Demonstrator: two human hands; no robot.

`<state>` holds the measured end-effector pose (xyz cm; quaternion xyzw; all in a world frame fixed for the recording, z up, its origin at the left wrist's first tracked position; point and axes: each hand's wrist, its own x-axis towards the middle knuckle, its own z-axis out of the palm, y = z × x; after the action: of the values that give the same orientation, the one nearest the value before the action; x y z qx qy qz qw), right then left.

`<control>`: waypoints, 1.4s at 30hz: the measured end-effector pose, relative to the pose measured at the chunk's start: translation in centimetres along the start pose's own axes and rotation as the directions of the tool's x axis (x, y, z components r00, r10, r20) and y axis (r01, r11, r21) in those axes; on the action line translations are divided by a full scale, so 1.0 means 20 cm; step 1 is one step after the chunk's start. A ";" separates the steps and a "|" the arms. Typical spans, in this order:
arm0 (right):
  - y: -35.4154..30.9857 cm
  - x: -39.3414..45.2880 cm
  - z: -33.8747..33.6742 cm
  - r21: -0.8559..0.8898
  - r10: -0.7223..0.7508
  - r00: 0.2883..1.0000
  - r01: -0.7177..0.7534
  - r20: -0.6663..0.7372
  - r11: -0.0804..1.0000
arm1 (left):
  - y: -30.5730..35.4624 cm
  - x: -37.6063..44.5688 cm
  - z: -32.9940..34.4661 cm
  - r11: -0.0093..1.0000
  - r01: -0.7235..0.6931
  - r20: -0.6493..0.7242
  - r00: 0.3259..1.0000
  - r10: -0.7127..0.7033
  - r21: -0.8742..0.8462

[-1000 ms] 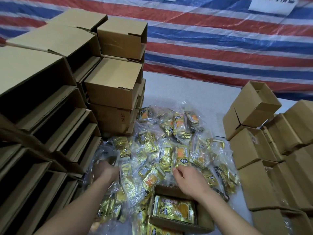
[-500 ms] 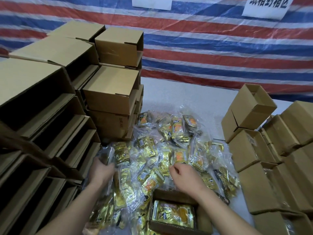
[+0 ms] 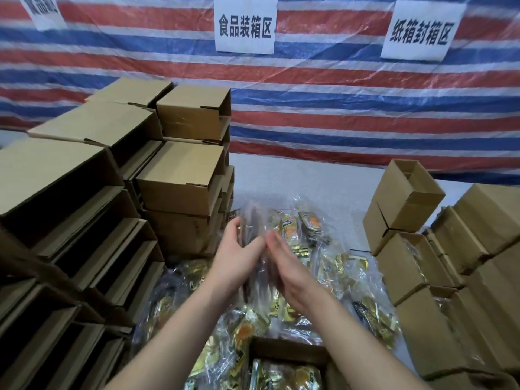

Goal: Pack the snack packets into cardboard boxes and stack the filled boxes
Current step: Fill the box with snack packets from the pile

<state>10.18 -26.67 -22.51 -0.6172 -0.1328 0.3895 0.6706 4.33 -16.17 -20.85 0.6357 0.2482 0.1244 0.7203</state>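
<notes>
Left hand (image 3: 239,260) & right hand (image 3: 284,273) press a blurred packet bundle (image 3: 257,249) between flat palms, raised over the pile (image 3: 332,266). Judgement: square edges, then lower flat into open box (image 3: 284,353) w/o snagging.

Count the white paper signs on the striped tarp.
3: one white paper sign at top centre, one at upper right, one cut off at the top-left edge. More may lie outside the frame.

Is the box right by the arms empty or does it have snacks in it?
Not empty. The open box near the arms has gold snack packets lying inside it.
</notes>
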 end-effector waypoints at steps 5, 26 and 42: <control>-0.06 -0.05 -0.10 0.144 -0.069 0.997 0.063 0.040 0.988 | 0.10 0.02 0.18 1.000 0.011 0.114 0.993 -0.014 0.027; 0.07 -0.23 -0.52 -0.108 -0.090 0.995 0.093 0.040 0.990 | -0.21 -0.02 -0.03 0.886 0.096 0.374 0.882 -0.288 0.454; 0.31 -0.28 -0.40 -0.864 0.432 0.832 0.107 0.349 0.492 | -0.91 -0.15 -0.21 0.838 0.103 0.344 0.880 -0.328 0.536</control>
<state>9.63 -36.73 -28.17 -0.7442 -0.4231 0.4882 0.1696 -2.86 -16.92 -38.28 0.7795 0.1816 -0.1690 0.5752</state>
